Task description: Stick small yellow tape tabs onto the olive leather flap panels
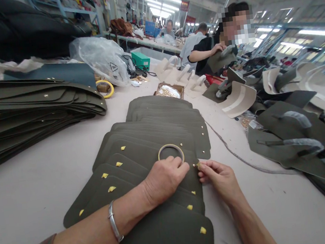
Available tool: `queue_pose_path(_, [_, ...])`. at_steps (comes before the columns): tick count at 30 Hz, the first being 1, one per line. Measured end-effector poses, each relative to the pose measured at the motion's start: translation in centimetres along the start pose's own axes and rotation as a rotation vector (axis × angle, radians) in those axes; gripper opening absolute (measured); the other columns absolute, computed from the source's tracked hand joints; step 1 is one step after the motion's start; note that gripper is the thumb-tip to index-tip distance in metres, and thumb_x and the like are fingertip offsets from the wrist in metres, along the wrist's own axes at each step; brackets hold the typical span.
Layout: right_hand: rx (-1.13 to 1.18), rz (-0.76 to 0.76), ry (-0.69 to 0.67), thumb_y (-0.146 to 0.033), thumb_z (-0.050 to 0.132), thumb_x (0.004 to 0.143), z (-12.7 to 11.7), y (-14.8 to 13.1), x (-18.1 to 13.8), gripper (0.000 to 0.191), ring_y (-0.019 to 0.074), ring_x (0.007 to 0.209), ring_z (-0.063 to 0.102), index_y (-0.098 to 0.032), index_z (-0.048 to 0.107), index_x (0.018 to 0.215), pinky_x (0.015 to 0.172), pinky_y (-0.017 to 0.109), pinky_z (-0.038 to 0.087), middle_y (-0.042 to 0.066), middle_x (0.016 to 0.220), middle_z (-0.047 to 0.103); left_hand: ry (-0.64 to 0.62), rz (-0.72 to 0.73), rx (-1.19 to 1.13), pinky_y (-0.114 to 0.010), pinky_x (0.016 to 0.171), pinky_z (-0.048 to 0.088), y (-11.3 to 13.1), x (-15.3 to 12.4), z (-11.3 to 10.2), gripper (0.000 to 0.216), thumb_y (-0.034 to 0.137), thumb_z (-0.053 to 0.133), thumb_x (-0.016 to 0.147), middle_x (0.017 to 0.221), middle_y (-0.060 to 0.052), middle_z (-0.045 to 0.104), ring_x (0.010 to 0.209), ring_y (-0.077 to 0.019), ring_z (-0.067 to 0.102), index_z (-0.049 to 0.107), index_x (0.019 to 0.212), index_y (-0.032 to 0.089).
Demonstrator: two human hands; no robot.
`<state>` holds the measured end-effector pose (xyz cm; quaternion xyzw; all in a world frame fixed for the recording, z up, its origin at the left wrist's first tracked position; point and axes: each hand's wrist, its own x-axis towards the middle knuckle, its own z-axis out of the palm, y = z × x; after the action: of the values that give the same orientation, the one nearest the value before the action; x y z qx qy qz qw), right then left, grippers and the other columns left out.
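A row of overlapping dark olive leather panels (142,151) lies on the pale table (40,179), each with small yellow tabs near its edges. A roll of tape seen as a thin ring (170,152) rests on the panels. My left hand (164,178) lies on a panel just below the ring, fingers curled, with a silver bangle on the wrist. My right hand (217,176) pinches a small brass stud (197,165) at the panel's right edge.
A tall stack of olive panels (32,109) fills the left. A small box of brass studs (169,91) sits beyond the row. A plastic bag (101,58) and green box (140,60) stand behind. A co-worker (215,49) handles leather at the right, among bag parts (287,135).
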<state>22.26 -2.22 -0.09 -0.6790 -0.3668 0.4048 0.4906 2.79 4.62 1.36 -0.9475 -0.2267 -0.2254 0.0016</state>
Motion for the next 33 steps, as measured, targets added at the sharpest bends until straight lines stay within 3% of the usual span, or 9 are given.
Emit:
queue_pose_path(4, [-0.182,-0.115,-0.013,-0.048,0.069,0.074,-0.1,0.3,-0.1,0.036,0.0132,0.053,0.06,-0.013,0.071,0.081,0.051,0.025,0.054,0.004,0.063,0.065,-0.151,-0.045,0.024,-0.03,0.059,0.048,-0.1,0.1,0.6,0.011,0.016,0.046,0.092,0.083,-0.005,0.056,0.076,-0.0209,0.053,0.052,0.083,0.018])
queue_pose_path(12, [-0.546,-0.348,-0.036,-0.036,0.058,0.082,0.9,-0.5,0.2,0.023,0.0135,0.049,0.058,-0.018,0.071,0.078,0.046,0.023,0.048,0.001,0.058,0.063,-0.198,-0.063,0.01,-0.031,0.06,0.05,0.1,0.3,0.6,0.01,0.016,0.046,0.091,0.085,-0.005,0.055,0.077,-0.0211,0.053,0.053,0.084,0.018])
queue_pose_path(15, [-0.598,-0.342,-0.038,-0.034,0.059,0.081,0.9,-0.7,0.6,0.018,0.0137,0.047,0.057,-0.019,0.069,0.083,0.045,0.023,0.046,-0.002,0.053,0.061,-0.197,-0.068,0.015,-0.031,0.059,0.05,0.0,0.3,0.7,0.01,0.016,0.046,0.091,0.085,-0.005,0.055,0.077,-0.0215,0.053,0.053,0.084,0.018])
queue_pose_path(18, [-0.569,-0.288,-0.006,-0.037,0.063,0.08,0.4,-0.3,0.6,0.026,0.0143,0.046,0.058,-0.018,0.062,0.098,0.044,0.023,0.047,-0.005,0.051,0.059,-0.191,-0.069,0.014,-0.03,0.06,0.05,0.0,0.3,0.7,0.009,0.016,0.047,0.091,0.085,-0.005,0.055,0.077,-0.0208,0.053,0.053,0.085,0.018])
queue_pose_path(20, [-0.538,-0.301,-0.012,-0.039,0.06,0.084,0.0,0.0,0.2,0.023,0.0143,0.05,0.06,-0.018,0.061,0.095,0.046,0.023,0.049,-0.003,0.057,0.063,-0.19,-0.067,0.014,-0.03,0.061,0.05,0.0,0.3,0.7,0.008,0.016,0.048,0.091,0.085,-0.005,0.055,0.077,-0.0203,0.053,0.053,0.086,0.017])
queue_pose_path(23, [-0.602,-0.491,-0.038,-0.034,0.054,0.09,-0.4,0.6,-0.6,0.018,0.0158,0.065,0.066,-0.019,0.064,0.087,0.06,0.026,0.054,0.003,0.075,0.069,-0.192,-0.067,0.012,-0.03,0.061,0.05,0.0,0.3,0.6,0.008,0.015,0.047,0.091,0.086,-0.005,0.055,0.077,-0.0205,0.053,0.053,0.086,0.017])
queue_pose_path(27, [-0.755,-0.76,-0.028,-0.022,0.05,0.091,0.2,0.7,-1.0,0.016,0.0172,0.079,0.067,-0.02,0.066,0.09,0.074,0.029,0.053,0.006,0.086,0.07,-0.2,-0.077,0.006,-0.031,0.061,0.051,0.0,0.3,0.6,0.009,0.015,0.047,0.091,0.087,-0.005,0.056,0.078,-0.0213,0.054,0.054,0.086,0.018])
queue_pose_path(30, [-0.812,-0.777,-0.012,-0.019,0.048,0.09,1.0,0.3,-0.5,0.019,0.0173,0.076,0.067,-0.02,0.068,0.09,0.073,0.029,0.053,0.006,0.083,0.07,-0.204,-0.083,0.004,-0.031,0.06,0.05,0.0,0.3,0.7,0.009,0.016,0.047,0.091,0.087,-0.005,0.056,0.078,-0.0215,0.054,0.054,0.087,0.018])
queue_pose_path(33, [-0.835,-0.672,-0.028,-0.022,0.052,0.086,1.2,-0.5,0.4,0.019,0.0182,0.071,0.067,-0.02,0.071,0.084,0.069,0.03,0.053,0.005,0.078,0.072,-0.201,-0.081,0.006,-0.03,0.06,0.05,0.0,0.3,0.8,0.01,0.016,0.046,0.091,0.086,-0.006,0.056,0.078,-0.0212,0.055,0.055,0.086,0.017])
